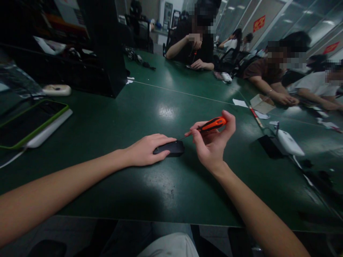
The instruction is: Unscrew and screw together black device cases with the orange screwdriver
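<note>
Left hand (pixel 144 150) lies flat over a black mouse (pixel 171 148) on the green surface (pixel 166 192), fingers pinning it. Right hand (pixel 211 142), fingers gripping an orange screwdriver (pixel 211 124), sits at 3 o'clock; shaft slants toward 8 o'clock, tip at the mouse.

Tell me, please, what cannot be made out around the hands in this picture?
- Head view: the screwdriver tip, too thin and dark where it meets the black mouse.
- The mouse's near end, covered by the left hand.
- The screwdriver handle's underside, hidden by the right hand.
</note>
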Action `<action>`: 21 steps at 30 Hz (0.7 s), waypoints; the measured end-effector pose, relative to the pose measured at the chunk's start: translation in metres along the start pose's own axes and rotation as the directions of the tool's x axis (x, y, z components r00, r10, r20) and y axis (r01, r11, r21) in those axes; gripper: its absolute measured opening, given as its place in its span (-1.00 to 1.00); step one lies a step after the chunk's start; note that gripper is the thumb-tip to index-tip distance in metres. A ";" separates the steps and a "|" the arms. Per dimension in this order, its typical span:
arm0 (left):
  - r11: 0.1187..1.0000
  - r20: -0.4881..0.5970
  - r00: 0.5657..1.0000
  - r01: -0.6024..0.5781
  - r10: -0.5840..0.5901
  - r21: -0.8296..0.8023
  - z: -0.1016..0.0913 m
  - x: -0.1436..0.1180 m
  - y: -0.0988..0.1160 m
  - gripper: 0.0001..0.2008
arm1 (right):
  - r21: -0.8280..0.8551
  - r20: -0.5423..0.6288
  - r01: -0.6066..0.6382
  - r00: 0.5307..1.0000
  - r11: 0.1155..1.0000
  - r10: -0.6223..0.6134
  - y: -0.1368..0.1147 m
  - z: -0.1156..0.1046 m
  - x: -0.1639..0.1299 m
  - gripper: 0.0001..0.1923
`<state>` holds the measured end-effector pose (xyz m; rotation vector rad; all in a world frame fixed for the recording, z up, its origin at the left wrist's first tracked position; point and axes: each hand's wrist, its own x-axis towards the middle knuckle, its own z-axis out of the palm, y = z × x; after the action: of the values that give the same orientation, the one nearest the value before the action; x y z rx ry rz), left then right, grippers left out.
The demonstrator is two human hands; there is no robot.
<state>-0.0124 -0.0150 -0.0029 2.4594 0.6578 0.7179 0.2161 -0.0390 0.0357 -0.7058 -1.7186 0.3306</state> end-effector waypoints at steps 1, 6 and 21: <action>1.000 -0.001 1.000 -0.006 0.006 -0.003 0.000 0.000 0.000 -0.53 | 0.001 0.004 0.012 1.000 1.000 -0.012 -0.001 0.000 0.000 -0.31; 0.999 -0.004 1.000 -0.031 0.031 -0.012 -0.001 0.000 0.000 -0.52 | -0.045 0.039 0.060 0.998 0.997 -0.059 -0.006 -0.001 -0.004 -0.28; 0.997 -0.008 0.998 -0.067 0.067 -0.030 -0.001 0.001 -0.001 -0.58 | -0.199 0.271 0.489 0.860 0.849 -0.432 -0.015 0.004 -0.018 -0.07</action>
<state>-0.0127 -0.0134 -0.0025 2.4626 0.5656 0.7572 0.2102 -0.0611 0.0296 -0.4237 -2.1023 -0.1717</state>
